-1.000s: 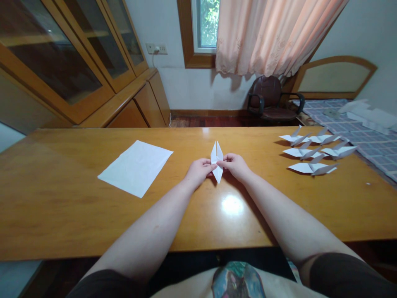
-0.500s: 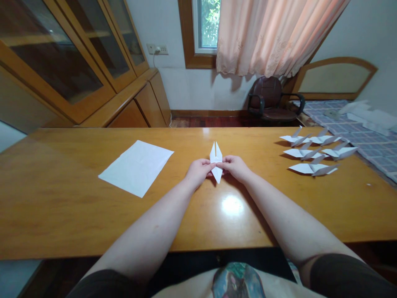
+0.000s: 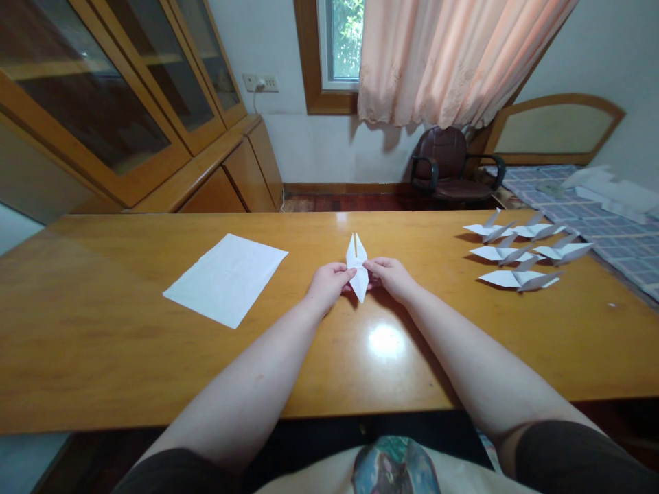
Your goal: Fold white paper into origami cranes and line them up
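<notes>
Left hand (image 3: 328,283) and right hand (image 3: 393,276), nearly closed, pinch folded paper (image 3: 360,281) between them; white sheet (image 3: 226,280) lies left of both

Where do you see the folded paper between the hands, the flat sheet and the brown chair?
Folded paper (image 3: 360,280): head view, on the lower flap, near its middle.
Flat sheet (image 3: 226,281): head view, centre of its upper face.
Brown chair (image 3: 443,151): head view, on the backrest.
</notes>
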The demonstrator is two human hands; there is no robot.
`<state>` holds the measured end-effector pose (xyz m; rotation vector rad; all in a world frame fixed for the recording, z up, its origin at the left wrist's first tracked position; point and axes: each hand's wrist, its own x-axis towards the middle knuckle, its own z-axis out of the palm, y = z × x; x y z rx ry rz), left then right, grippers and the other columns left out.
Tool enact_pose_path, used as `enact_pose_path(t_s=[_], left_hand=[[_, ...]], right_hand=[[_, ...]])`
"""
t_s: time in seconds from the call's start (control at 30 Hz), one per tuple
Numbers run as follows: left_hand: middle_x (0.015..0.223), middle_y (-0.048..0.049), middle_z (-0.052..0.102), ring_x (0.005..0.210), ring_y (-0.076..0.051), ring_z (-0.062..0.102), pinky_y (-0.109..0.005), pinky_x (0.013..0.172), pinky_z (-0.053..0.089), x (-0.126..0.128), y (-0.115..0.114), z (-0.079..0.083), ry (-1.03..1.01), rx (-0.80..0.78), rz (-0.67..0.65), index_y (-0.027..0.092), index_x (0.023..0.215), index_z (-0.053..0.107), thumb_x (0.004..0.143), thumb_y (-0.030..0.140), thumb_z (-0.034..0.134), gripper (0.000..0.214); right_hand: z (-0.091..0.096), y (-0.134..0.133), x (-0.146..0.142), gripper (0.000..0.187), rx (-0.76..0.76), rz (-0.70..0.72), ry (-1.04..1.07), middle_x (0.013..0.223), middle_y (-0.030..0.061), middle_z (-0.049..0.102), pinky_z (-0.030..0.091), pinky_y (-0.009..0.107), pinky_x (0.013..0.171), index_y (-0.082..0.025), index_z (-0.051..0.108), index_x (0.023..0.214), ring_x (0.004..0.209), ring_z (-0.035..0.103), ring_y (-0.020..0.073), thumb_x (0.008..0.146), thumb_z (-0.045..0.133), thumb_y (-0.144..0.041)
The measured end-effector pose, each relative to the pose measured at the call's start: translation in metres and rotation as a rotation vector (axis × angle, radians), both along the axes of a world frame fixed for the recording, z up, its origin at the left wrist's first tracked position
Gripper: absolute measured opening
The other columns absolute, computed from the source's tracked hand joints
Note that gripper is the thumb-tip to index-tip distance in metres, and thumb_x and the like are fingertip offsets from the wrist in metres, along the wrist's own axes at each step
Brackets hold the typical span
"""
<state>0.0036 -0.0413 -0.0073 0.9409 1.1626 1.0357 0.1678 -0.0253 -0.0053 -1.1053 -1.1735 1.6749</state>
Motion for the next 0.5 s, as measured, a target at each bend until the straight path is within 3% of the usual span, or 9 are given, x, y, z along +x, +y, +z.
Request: enact_pose_path(t_s=[0.5], left_hand=[[0.068, -0.0033, 0.068, 0.061, -0.014, 0.063, -0.025, 0.057, 0.049, -0.002, 0.0002, -0.0035, -0.03, 0.075, -0.023, 0.015, 0.071, 0.062, 0.071, 0.044, 0.07, 0.029]], right_hand=[[0.0047, -0.0035, 0.0007, 0.037, 0.111, 0.01, -0.121, 0.049, -0.0008, 0.06, 0.042, 0.024, 0.045, -0.017, 0.059, 0.064, 0.044, 0.054, 0.0115, 0.062, 0.075, -0.05]])
